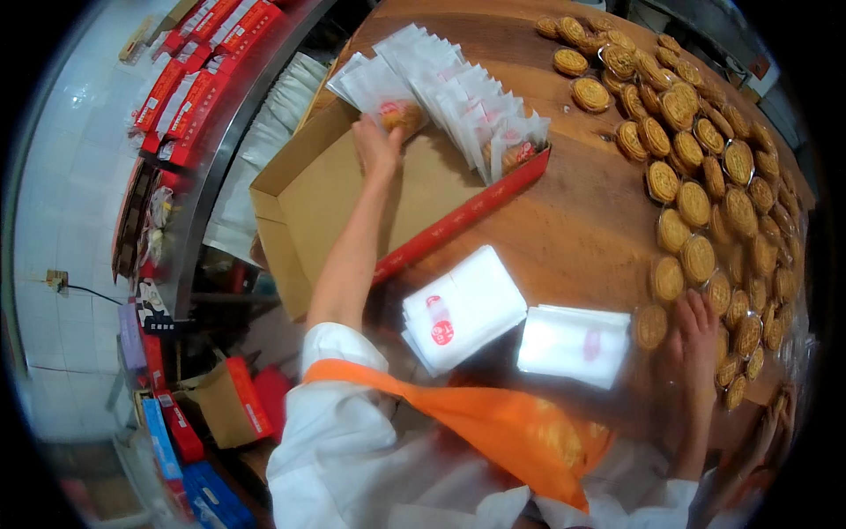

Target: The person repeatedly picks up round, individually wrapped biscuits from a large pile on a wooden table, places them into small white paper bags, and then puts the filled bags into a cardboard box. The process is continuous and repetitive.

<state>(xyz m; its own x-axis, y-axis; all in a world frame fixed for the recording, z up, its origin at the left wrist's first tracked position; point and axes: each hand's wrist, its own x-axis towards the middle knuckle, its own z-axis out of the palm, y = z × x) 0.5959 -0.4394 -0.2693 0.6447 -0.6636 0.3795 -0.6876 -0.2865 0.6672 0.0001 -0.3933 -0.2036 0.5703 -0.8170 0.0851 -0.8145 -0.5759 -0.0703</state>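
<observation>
My left hand (378, 147) reaches over the open cardboard box (330, 218) and grips a bagged mooncake (400, 118) near the box's far side. Beside it, bagged mooncakes in white paper sleeves (456, 92) stand in an overlapping row along the box's far right part. My right hand (697, 327) is at the near edge of the heap of round mooncakes (694, 205), its fingers by several of them; whether it holds one is unclear. Two stacks of white paper bags with red print, one tilted (472, 304) and one flatter (575, 337), lie on the wooden table between my hands.
The box's red side (469, 208) faces the bag stacks. At the left, more white bags (271, 125) lie beyond the box, near a metal edge (218, 159) and red cartons (198, 86). Another person's hands (773, 420) are at the lower right table edge.
</observation>
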